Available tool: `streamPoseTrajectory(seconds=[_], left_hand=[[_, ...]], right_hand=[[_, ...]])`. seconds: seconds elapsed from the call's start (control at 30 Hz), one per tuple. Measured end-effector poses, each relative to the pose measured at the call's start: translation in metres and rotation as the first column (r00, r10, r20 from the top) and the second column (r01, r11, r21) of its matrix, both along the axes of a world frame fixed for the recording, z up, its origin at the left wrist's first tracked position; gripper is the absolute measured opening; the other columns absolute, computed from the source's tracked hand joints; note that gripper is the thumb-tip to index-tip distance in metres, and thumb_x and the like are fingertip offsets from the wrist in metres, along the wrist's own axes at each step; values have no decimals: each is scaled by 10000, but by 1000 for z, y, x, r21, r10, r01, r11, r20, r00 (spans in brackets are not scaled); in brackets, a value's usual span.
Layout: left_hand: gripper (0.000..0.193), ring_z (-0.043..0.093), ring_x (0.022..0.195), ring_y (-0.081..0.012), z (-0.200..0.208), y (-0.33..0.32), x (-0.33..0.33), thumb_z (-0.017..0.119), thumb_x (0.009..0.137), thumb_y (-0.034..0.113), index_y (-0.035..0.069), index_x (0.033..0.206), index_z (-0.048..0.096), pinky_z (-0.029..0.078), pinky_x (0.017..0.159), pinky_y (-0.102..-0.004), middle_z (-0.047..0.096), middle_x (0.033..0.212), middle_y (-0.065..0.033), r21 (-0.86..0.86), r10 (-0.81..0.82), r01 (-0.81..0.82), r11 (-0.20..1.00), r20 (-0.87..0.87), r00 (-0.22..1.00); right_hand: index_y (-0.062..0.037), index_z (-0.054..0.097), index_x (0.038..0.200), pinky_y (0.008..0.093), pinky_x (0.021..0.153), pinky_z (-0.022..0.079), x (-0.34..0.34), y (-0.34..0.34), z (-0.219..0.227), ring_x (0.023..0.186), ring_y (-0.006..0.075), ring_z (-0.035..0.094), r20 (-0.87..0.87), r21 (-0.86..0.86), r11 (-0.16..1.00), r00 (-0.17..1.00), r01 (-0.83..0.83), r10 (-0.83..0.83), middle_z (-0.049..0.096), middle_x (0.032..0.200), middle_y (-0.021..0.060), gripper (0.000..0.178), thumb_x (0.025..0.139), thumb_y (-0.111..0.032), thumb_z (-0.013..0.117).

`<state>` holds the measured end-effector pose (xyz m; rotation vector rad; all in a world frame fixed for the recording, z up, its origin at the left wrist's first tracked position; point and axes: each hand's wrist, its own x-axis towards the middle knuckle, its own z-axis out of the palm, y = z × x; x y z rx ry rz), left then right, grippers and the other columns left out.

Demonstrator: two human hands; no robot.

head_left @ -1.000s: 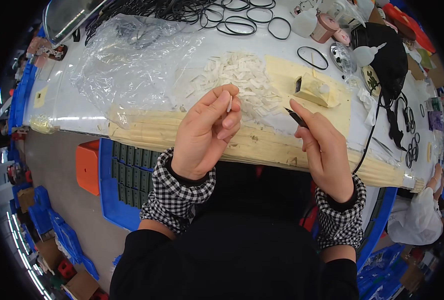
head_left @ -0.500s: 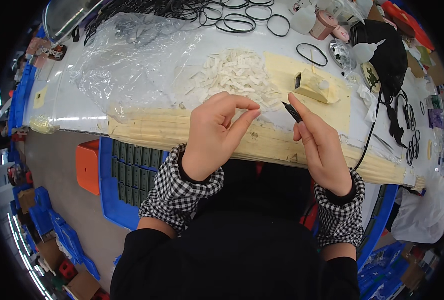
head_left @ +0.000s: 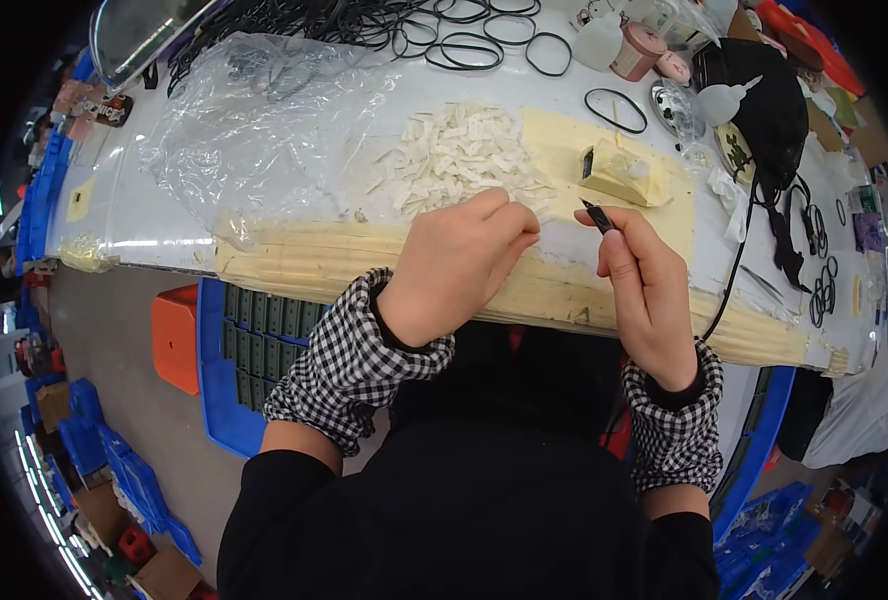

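Note:
My left hand (head_left: 461, 262) is closed in a pinch above the taped front edge of the table, its thumb and fingertips together. Whatever lies between those fingertips is too small or hidden to make out. To its right, my right hand (head_left: 646, 285) grips a slim black pointed tool (head_left: 599, 217) between thumb and fingers, the tip directed up and left. The two hands are apart. Just beyond my left hand lies a loose heap of small whitish strips (head_left: 459, 150). A cream tape-covered block (head_left: 619, 172) rests on a yellowish sheet (head_left: 554, 135) beyond my right hand.
Crumpled clear plastic (head_left: 254, 130) covers the left of the table. Black rubber rings (head_left: 469, 50) lie at the back, with another ring (head_left: 614, 110) nearer. Small bottles and a black bag (head_left: 764, 120) crowd the right. Below sit a blue crate (head_left: 226, 400) and an orange stool (head_left: 174, 340).
My left hand has moved right and rolled over so its back shows more. The right hand has shifted slightly, with the black tool now tilted more upward.

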<state>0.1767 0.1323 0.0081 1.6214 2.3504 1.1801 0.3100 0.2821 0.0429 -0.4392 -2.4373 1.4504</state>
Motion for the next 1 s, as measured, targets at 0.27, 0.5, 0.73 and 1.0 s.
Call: streamPoseTrajectory(seconds=[0.27, 0.5, 0.73, 1.0], left_hand=[[141, 312, 534, -5, 21, -7, -1, 609, 929, 137, 2, 964, 621, 231, 467, -179, 401, 617, 91, 223, -221, 75, 972, 975, -32], [130, 290, 536, -2, 20, -8, 17, 600, 929, 106, 1, 1000, 627, 216, 465, -184, 411, 622, 90, 304, -332, -156, 940, 920, -209], [117, 283, 527, -8, 9, -3, 28, 590, 933, 95, 19, 1018, 615, 226, 475, -189, 406, 620, 93, 354, -388, -277, 893, 918, -79], [129, 297, 526, -22, 9, -6, 26, 546, 965, 171, 49, 980, 582, 244, 497, -194, 395, 609, 74, 370, -423, -278, 886, 893, -158]], right_hand=[[-9, 683, 938, 225, 479, 363, -11, -15, -1, 584, 101, 502, -379, 137, 990, 923, -12, 64, 592, 762, 55, 190, 770, 78, 659], [-22, 667, 846, 200, 468, 315, -18, -14, -10, 551, 62, 440, -418, -12, 997, 905, 81, -79, 561, 730, 23, 82, 787, 32, 688], [-13, 609, 805, 186, 470, 288, -20, -29, -14, 531, 24, 376, -425, -173, 980, 890, 99, -165, 516, 712, 1, 107, 798, -25, 715], [-7, 605, 848, 194, 494, 331, -16, -29, -16, 570, 43, 430, -357, -139, 990, 931, 26, -75, 538, 732, 15, 94, 833, -57, 683]])
